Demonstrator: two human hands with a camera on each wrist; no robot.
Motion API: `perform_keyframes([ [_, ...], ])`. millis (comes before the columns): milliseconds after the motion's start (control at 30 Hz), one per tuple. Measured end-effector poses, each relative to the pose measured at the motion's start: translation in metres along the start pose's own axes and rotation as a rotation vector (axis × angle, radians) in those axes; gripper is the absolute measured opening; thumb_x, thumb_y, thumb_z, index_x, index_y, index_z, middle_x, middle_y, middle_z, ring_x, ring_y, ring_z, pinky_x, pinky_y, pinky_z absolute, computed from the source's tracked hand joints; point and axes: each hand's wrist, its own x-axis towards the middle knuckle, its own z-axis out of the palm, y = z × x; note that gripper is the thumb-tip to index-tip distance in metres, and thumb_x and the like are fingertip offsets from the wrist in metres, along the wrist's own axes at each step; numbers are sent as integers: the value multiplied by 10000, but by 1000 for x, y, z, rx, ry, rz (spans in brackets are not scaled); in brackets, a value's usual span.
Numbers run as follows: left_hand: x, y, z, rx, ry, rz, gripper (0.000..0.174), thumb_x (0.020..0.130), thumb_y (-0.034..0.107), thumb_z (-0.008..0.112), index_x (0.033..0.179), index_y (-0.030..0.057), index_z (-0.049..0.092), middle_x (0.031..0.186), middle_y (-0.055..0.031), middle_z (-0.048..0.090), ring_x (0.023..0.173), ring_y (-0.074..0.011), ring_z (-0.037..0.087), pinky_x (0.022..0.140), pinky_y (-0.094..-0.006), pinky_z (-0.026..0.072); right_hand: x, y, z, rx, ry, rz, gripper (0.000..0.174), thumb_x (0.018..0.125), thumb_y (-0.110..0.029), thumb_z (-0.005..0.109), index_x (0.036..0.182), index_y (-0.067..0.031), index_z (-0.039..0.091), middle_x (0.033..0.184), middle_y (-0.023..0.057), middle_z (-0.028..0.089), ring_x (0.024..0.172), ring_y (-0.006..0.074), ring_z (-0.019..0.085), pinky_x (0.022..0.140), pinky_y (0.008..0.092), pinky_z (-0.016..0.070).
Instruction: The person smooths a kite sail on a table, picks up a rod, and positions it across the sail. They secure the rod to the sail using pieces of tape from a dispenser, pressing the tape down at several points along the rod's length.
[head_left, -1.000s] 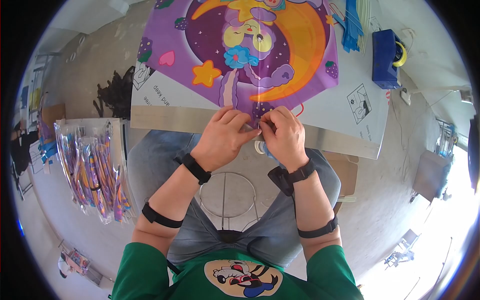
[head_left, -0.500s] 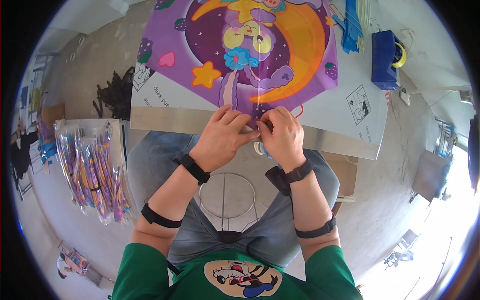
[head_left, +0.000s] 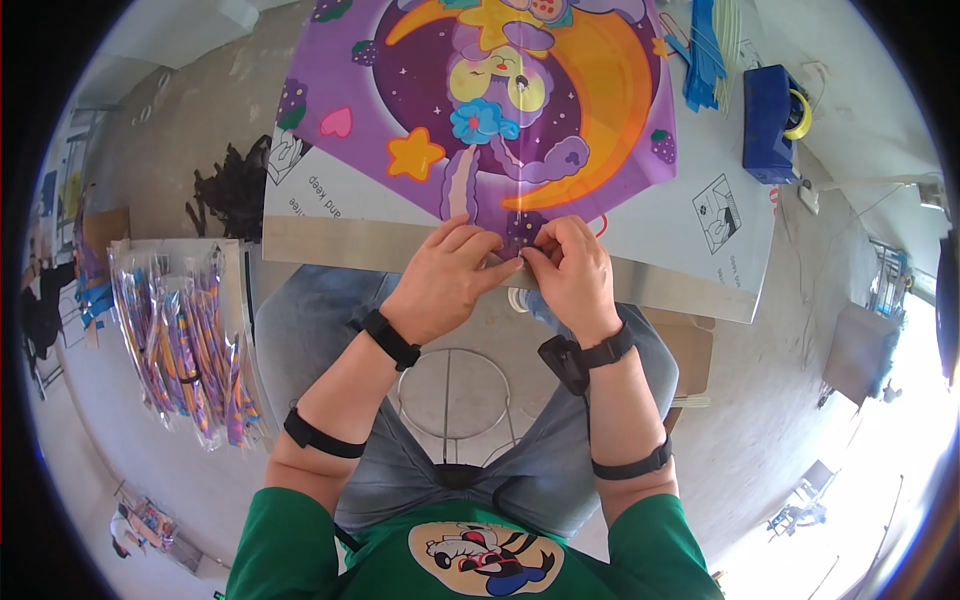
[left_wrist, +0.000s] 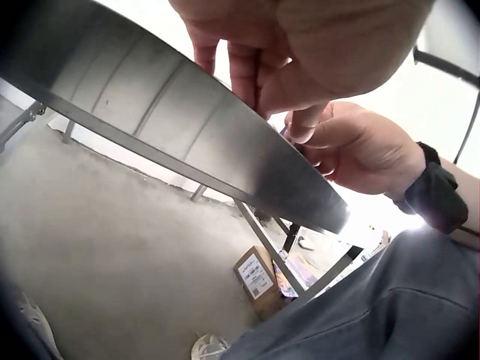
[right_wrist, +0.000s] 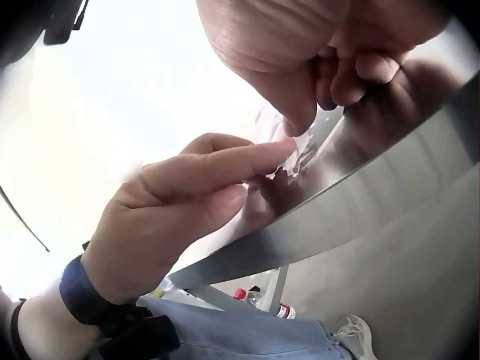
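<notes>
A purple kite (head_left: pixel 480 185) printed with a moon, stars and a cartoon animal lies on the table, its pointed lower corner at the near metal edge. My left hand (head_left: pixel 445 275) has bent fingers on the kite beside that corner, its thumb reaching to the tip. From the other side my right hand (head_left: pixel 572 275) pinches the corner with thumb and forefinger. The fingertips of both hands meet there and hide most of the tip. In the right wrist view, the left hand (right_wrist: pixel 169 214) points its thumb and forefinger toward the right thumb (right_wrist: pixel 296 112).
The metal table edge (head_left: pixel 340 238) runs under both hands. A blue tape dispenser (head_left: pixel 768 130), blue strips (head_left: pixel 705 60) and pale thin sticks (head_left: pixel 730 45) lie at the right. Bagged colourful bundles (head_left: pixel 185 345) are at the left. Under the table, the left wrist view shows a cardboard box (left_wrist: pixel 256 277).
My right hand has shifted slightly right, its thumb and forefinger a little farther apart. The left hand stays at the kite's corner. The whole head view has shifted slightly.
</notes>
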Motion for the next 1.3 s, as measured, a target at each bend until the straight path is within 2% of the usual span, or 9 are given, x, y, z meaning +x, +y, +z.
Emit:
perform_keyframes([
  [33,0,0,0,-21,30,3,402,752,-5,559,1089,196,649,1022,-53,562,1001,-235,545,1003,-438,391,-1,1,0,28,12,-21,169,702,-26,696,777,-40,545,761,81,568,647,290,585,561,370,468],
  [167,0,1,-2,16,40,8,397,754,2,565,1104,174,644,1031,-62,555,1001,-237,544,1005,-434,388,-8,3,-5,-9,38,-130,154,704,9,665,828,-43,589,783,83,560,678,277,585,580,376,474],
  [233,0,2,-2,48,44,-7,398,765,17,563,1123,173,640,1049,-64,541,994,-243,540,998,-427,392,-13,1,-8,-193,57,-324,264,697,22,633,946,-65,644,806,70,534,728,251,575,605,368,487],
  [333,2,3,-1,87,45,-38,380,781,41,555,1137,147,635,1058,-67,527,987,-246,534,972,-415,404,-23,-3,-6,-324,-7,-286,392,685,15,616,1059,-94,662,822,49,508,778,230,560,629,356,496],
  [433,4,5,-3,44,63,-46,371,781,61,551,1140,112,629,1053,-66,522,981,-248,530,939,-405,416,-28,-2,-3,-402,-15,-307,434,692,-8,610,1114,-103,653,825,42,501,795,220,555,656,344,499],
  [767,9,8,-4,64,98,-67,357,754,79,551,1095,91,653,1028,-51,527,946,-237,529,897,-388,421,-29,-4,-1,-483,-24,-321,435,711,-21,590,1140,-75,644,840,48,521,779,221,552,662,335,491],
  [1033,6,13,-1,108,92,-110,346,776,103,557,1105,114,664,1042,-42,527,988,-217,534,961,-413,397,-43,-1,-4,-646,-63,-435,463,715,-81,577,1175,-45,609,852,43,492,805,195,524,684,299,481],
  [1133,3,15,-4,101,68,-92,352,783,109,556,1118,126,662,1074,-53,521,993,-218,534,980,-423,386,-46,-6,-6,-578,-79,-379,465,725,-53,571,1188,-64,610,902,37,538,808,215,535,705,331,480],
  [1300,-3,18,-8,114,7,-96,354,792,110,545,1126,130,660,1138,-68,512,1049,-224,520,1000,-439,369,-50,-4,-7,-569,-66,-403,466,716,-56,576,1181,-61,612,915,40,535,819,217,536,717,332,480],
])
